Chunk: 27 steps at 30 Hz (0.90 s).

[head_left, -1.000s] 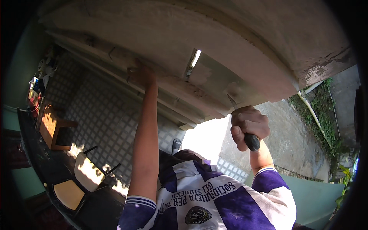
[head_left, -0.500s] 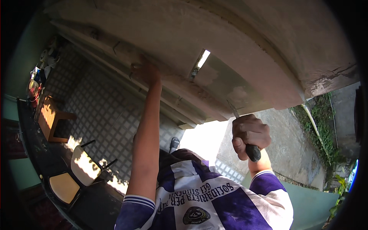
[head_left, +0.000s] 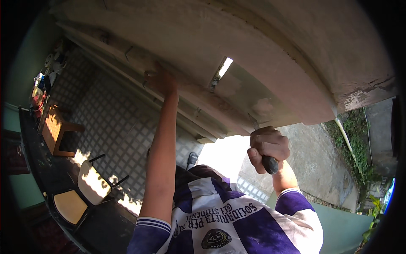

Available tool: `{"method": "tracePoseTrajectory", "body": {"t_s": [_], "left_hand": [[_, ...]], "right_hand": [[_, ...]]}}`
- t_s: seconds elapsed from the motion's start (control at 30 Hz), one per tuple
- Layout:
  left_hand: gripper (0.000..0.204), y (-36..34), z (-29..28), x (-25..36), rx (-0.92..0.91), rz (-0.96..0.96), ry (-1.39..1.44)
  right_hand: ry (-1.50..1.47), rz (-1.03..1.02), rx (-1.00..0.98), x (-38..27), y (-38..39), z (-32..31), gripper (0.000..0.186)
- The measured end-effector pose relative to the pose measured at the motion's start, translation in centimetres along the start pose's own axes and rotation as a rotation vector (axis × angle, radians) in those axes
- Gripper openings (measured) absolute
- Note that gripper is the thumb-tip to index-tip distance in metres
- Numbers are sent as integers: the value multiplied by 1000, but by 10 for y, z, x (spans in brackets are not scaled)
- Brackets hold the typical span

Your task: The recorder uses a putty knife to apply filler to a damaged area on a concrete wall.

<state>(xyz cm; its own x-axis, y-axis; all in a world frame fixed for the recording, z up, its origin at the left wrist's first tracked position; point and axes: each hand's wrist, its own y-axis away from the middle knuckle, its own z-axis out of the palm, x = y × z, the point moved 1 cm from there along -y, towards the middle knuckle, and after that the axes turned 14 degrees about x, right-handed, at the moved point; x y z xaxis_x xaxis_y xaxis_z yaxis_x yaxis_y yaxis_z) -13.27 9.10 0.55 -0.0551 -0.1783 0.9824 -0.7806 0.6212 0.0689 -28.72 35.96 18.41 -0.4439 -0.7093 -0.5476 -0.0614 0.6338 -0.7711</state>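
My right hand [head_left: 270, 148] is closed around the dark handle of a pointed tool with a thin metal blade [head_left: 253, 120]. The blade points up at a patchy, pale painted recess [head_left: 264, 103] in the overhead concrete; whether its tip touches cannot be told. My left hand [head_left: 161, 80] is raised to a stepped concrete beam [head_left: 194, 95], its fingers curled at the edge, partly in shadow. A narrow slot [head_left: 224, 67] with daylight through it sits between my hands.
Left below are a wooden stool [head_left: 57, 131], two chairs [head_left: 93, 182], a black counter [head_left: 46, 186] and piled items [head_left: 40, 93]. Tiled floor [head_left: 110, 114] lies beneath. On the right are bright concrete ground [head_left: 317, 156], plants [head_left: 351, 131] and a pale pipe [head_left: 344, 133].
The view has shifted, so the beams sit slightly lower than a second ago. My right hand, still holding the tool, has moved slightly left since half a second ago. My left hand stays on the beam.
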Motion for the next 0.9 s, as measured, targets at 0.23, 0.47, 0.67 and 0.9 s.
{"method": "tracePoseTrajectory", "body": {"t_s": [0.23, 0.47, 0.67, 0.9], "left_hand": [[86, 9, 0, 8, -28, -30, 34], [86, -1, 4, -2, 6, 13, 31], [86, -3, 3, -4, 31, 43, -24], [86, 1, -6, 7, -6, -12, -2]], "right_hand": [[129, 70, -8, 22, 8, -3, 37], [145, 41, -46, 3, 1, -11, 33], [54, -37, 23, -23, 4, -19, 32], [-88, -50, 99, -44, -1, -35, 33]]}}
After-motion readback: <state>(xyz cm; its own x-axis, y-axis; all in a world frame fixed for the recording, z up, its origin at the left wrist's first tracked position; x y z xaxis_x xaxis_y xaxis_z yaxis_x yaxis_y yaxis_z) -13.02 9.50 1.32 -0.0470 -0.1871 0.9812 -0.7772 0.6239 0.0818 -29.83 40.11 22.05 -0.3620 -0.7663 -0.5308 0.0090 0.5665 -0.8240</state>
